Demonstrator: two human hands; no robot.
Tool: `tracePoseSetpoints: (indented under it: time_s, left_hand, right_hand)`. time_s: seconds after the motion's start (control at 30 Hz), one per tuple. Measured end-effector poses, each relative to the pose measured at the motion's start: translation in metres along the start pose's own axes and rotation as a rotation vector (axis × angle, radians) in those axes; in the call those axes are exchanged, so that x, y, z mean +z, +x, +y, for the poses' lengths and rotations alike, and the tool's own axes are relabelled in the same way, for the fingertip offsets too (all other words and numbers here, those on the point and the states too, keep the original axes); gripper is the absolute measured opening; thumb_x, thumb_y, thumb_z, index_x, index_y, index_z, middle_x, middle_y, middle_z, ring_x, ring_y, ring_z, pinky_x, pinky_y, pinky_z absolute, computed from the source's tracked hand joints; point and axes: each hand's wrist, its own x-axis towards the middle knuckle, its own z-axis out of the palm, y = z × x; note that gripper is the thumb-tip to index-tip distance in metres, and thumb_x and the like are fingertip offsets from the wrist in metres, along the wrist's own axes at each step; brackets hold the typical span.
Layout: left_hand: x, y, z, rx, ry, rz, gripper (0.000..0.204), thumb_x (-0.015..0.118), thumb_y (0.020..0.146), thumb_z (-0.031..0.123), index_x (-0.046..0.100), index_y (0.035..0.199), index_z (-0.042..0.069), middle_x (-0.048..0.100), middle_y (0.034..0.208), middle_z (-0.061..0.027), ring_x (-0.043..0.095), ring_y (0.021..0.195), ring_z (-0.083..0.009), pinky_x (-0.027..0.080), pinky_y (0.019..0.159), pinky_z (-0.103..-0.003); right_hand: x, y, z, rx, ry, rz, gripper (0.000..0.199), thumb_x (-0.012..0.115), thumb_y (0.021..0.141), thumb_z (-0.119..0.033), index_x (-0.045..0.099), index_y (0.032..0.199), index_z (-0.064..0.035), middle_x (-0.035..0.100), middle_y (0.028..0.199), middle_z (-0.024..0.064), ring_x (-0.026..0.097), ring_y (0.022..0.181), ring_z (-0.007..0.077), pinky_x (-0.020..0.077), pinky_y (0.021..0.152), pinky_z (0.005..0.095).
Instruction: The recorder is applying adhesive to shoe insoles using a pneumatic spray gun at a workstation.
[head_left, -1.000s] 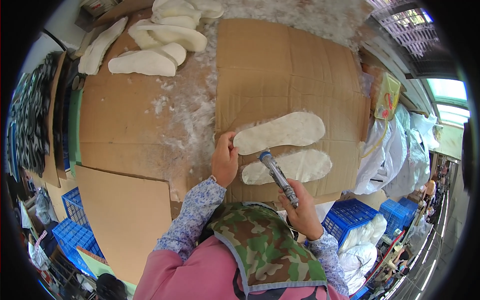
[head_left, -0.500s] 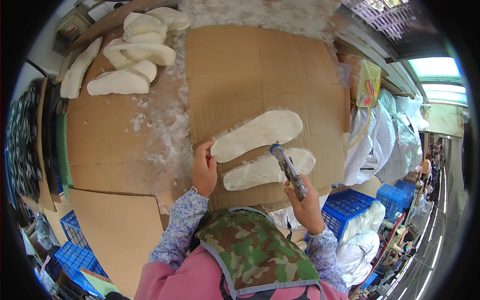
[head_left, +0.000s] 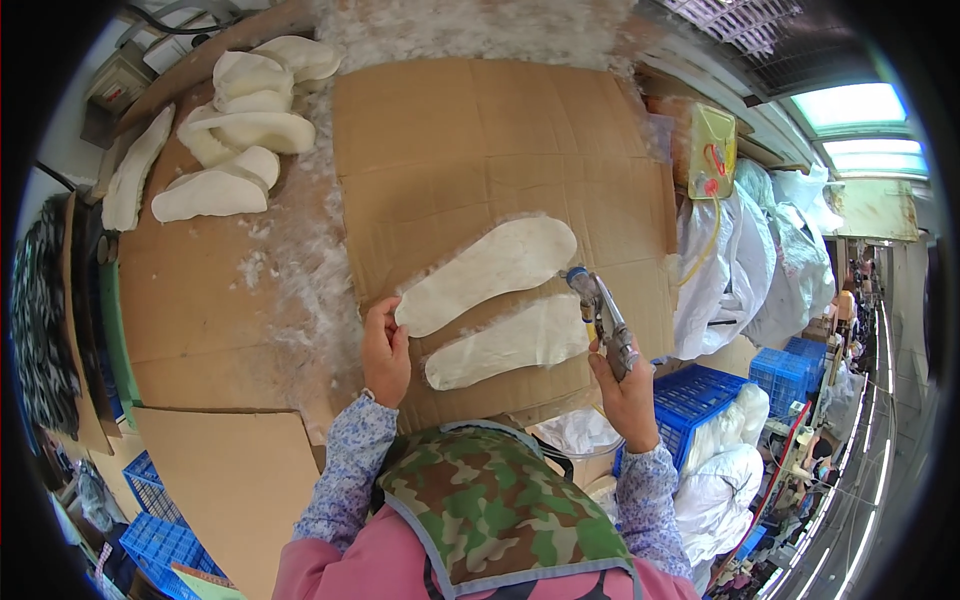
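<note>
Two white, fluffy-edged insoles lie side by side on a cardboard sheet. My left hand (head_left: 388,352) pinches the left end of the farther insole (head_left: 490,272) between thumb and fingers. In my right hand (head_left: 625,395) is a silver spray gun (head_left: 610,325) with a blue nozzle, its tip just beside the right end of that insole. The nearer insole (head_left: 505,345) lies untouched, its right end partly behind the gun. A strip of yellow hose shows by the gun's handle.
Several white insoles (head_left: 250,132) are heaped at the far left. White fluff (head_left: 310,290) litters the table left of the cardboard (head_left: 480,130). A yellowish container (head_left: 712,150) with a hose stands far right, near plastic bags (head_left: 735,260). A blue crate (head_left: 690,405) sits at lower right.
My right hand has moved the spray gun right, from between the two insoles to beside the farther one's right end. My left hand keeps its pinch. The whole view has shifted slightly.
</note>
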Motion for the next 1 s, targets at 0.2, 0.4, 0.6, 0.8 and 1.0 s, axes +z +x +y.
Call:
tracePoseSetpoints:
  time_s: [0.2, 0.4, 0.6, 0.8, 1.0]
  left_hand:
    - [0.000, -0.001, -0.003, -0.013, -0.017, 0.007, 0.039, 0.054, 0.087, -0.006, 0.054, 0.124, 0.005, 0.049, 0.084, -0.0046, 0.048, 0.075, -0.0155, 0.044, 0.070, -0.028]
    - [-0.001, 0.000, 0.001, -0.006, 0.005, 0.014, 0.038, 0.055, 0.087, -0.005, 0.054, 0.124, 0.004, 0.050, 0.084, -0.0049, 0.048, 0.075, -0.0154, 0.045, 0.070, -0.028]
    - [-0.001, 0.000, 0.004, 0.012, 0.036, 0.026, 0.037, 0.055, 0.088, -0.004, 0.054, 0.123, 0.004, 0.051, 0.083, -0.0059, 0.049, 0.074, -0.0156, 0.045, 0.069, -0.028]
    - [-0.001, -0.001, 0.004, -0.005, 0.013, 0.034, 0.037, 0.056, 0.087, -0.003, 0.054, 0.123, 0.004, 0.052, 0.083, -0.0063, 0.050, 0.073, -0.0160, 0.045, 0.068, -0.029]
    - [-0.002, 0.000, 0.003, 0.011, 0.020, 0.031, 0.036, 0.055, 0.088, -0.003, 0.054, 0.123, 0.004, 0.052, 0.084, -0.0067, 0.049, 0.073, -0.0162, 0.045, 0.068, -0.029]
  right_hand:
    - [-0.005, 0.005, 0.012, -0.075, -0.001, 0.107, 0.017, 0.061, 0.091, -0.003, 0.057, 0.108, -0.0001, 0.058, 0.084, 0.0060, 0.052, 0.070, 0.0124, 0.0444, 0.063, 0.0268]
    - [-0.008, 0.006, 0.020, -0.062, 0.020, 0.132, 0.017, 0.061, 0.092, -0.003, 0.057, 0.108, -0.0005, 0.055, 0.079, 0.0054, 0.049, 0.067, 0.0131, 0.0428, 0.061, 0.0275]
    - [-0.001, 0.000, 0.014, -0.019, -0.016, 0.054, 0.024, 0.062, 0.092, -0.005, 0.055, 0.114, -0.0005, 0.061, 0.085, 0.0105, 0.059, 0.076, 0.0210, 0.0476, 0.070, 0.0317]
    - [0.010, -0.003, 0.002, -0.015, -0.040, -0.028, 0.027, 0.062, 0.091, -0.005, 0.054, 0.117, -0.0010, 0.063, 0.088, 0.0125, 0.062, 0.080, 0.0247, 0.0486, 0.073, 0.0332]
    - [0.021, -0.005, -0.006, -0.087, 0.012, -0.036, 0.019, 0.062, 0.090, -0.003, 0.057, 0.109, -0.0020, 0.059, 0.086, 0.0047, 0.052, 0.076, 0.0124, 0.0438, 0.069, 0.0264]
